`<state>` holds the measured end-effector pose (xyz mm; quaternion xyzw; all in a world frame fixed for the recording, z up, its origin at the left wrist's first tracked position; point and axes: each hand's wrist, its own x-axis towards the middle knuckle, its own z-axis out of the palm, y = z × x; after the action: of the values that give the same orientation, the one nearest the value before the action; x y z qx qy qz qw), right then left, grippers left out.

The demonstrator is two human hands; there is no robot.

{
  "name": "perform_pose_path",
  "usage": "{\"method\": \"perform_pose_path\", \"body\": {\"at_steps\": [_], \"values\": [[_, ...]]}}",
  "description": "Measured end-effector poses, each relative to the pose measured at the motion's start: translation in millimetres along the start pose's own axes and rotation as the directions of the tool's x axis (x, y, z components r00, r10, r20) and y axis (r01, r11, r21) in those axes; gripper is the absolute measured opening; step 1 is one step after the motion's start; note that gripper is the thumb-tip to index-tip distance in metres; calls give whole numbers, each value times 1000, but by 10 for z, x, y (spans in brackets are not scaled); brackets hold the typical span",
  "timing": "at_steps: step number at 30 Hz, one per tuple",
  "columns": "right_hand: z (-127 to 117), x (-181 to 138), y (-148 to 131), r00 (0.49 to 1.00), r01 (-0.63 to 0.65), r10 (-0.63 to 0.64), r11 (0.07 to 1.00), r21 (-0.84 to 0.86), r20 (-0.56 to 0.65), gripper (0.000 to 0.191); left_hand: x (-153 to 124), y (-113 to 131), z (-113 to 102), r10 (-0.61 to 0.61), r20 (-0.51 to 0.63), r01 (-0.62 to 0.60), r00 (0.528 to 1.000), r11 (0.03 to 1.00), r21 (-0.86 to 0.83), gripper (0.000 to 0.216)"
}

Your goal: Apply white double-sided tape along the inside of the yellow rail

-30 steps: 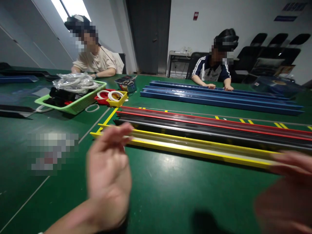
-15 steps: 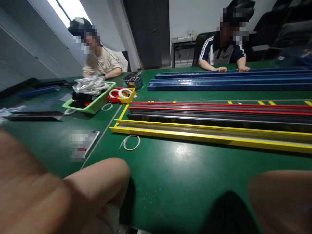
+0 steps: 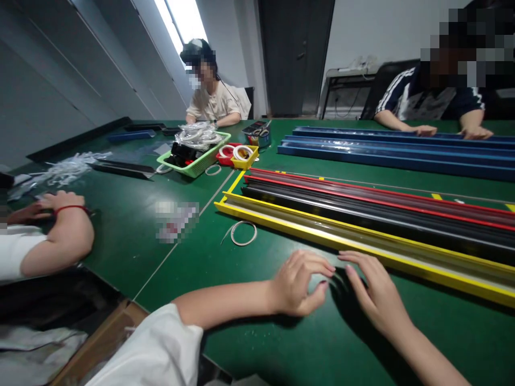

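Note:
Both my hands rest on the green table (image 3: 281, 343), just in front of the long yellow channel (image 3: 362, 244). My left hand (image 3: 300, 281) is loosely curled, its thumb a little apart from the fingertips, and nothing shows in it. My right hand (image 3: 374, 289) lies beside it with fingers stretched out flat, fingertips close to those of the left. A white tape loop (image 3: 243, 233) lies on the table to the left of my hands.
Black and red channels (image 3: 382, 206) lie behind the yellow one, with blue channels (image 3: 402, 153) further back under a seated person's hands. A green basket (image 3: 197, 161) and small bins of white rings (image 3: 239, 155) stand far left. Another person's arm (image 3: 60, 236) rests at left.
My hands were raised close to the camera and blurred; now both are down on the table before the yellow channel. The view has swung left, bringing in a neighbour's arm.

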<state>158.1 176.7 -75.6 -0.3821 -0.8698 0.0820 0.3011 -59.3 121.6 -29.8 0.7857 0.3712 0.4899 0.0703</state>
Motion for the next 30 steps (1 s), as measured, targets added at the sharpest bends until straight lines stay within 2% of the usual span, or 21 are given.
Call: {"method": "perform_pose_path", "body": {"at_steps": [1,3,5,7,11,30], "values": [[88,-37,15,999,-1,2,1000,-15,50,32,-134,-121,137,14,178,-29,984,996,83,29],[252,-110,28,985,17,-4,997,-71,173,40,-329,-280,324,-35,431,-58,901,978,202,28],[360,-155,26,969,35,-2,991,-128,248,48,-405,-338,401,-124,530,-37,839,958,283,30],[398,-159,15,960,40,5,987,-155,279,50,-400,-338,413,-183,543,3,820,949,316,35],[356,-111,-12,954,28,22,986,-162,298,49,-361,-321,403,-238,523,76,818,947,313,42],[277,-81,-36,933,-11,56,992,-129,355,51,-373,-296,414,-353,444,220,824,920,323,48]]}}
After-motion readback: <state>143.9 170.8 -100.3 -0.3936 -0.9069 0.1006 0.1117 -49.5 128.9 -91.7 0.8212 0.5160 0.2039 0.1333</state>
